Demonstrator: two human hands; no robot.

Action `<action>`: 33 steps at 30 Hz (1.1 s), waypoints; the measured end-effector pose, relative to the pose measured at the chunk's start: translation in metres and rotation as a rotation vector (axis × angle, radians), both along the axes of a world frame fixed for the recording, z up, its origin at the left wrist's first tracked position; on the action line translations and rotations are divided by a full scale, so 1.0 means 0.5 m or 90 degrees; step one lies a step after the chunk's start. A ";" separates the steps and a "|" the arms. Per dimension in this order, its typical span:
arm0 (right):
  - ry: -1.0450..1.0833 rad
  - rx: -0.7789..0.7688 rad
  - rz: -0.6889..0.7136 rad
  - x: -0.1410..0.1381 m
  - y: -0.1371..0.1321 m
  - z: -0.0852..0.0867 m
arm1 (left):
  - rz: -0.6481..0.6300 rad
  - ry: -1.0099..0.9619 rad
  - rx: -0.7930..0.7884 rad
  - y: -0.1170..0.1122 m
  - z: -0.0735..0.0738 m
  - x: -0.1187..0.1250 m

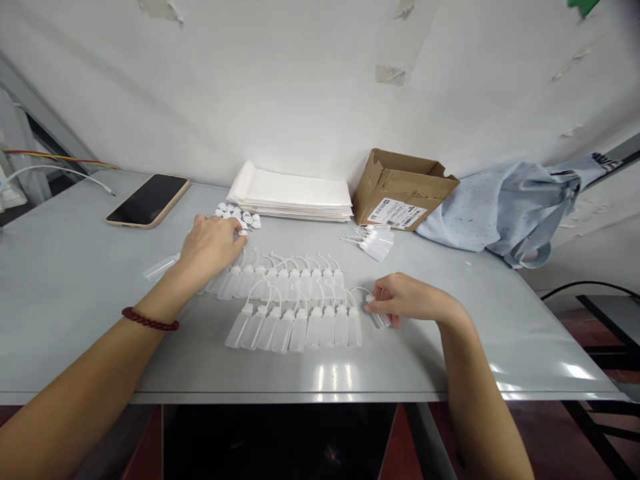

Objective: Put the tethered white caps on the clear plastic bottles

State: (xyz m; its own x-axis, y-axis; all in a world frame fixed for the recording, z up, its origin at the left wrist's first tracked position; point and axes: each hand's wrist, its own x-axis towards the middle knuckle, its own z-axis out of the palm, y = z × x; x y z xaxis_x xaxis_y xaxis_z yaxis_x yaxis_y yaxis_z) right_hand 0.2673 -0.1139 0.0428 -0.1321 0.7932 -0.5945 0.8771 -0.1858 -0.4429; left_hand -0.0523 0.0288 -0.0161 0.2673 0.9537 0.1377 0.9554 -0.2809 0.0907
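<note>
Two rows of small translucent squeeze bottles point(290, 313), each with a thin curved tube point(257, 288), lie neatly side by side on the grey table point(75, 320), their tubes all arching away from the person, which keeps them from tangling. Just beyond the rows, the left hand point(210, 250) curls half closed against a heap of white caps point(235, 215); whether it has hold of one, I cannot tell. At the rows' right end, the right hand point(405, 300) pinches a loose bottle point(377, 312) lightly in its fingertips. Farther beyond the rows sit a bundle of bottles point(375, 243) and a cardboard box point(405, 190).
</note>
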 end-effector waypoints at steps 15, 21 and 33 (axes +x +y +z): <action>0.061 0.224 -0.095 0.014 0.004 -0.007 | -0.021 -0.152 0.007 -0.045 0.059 0.037; 0.103 0.563 -0.097 -0.028 0.011 -0.045 | -0.127 -0.433 -0.176 -0.122 0.105 0.085; 0.149 0.720 0.139 -0.137 -0.015 -0.063 | -0.224 -0.654 -0.276 -0.195 0.087 0.127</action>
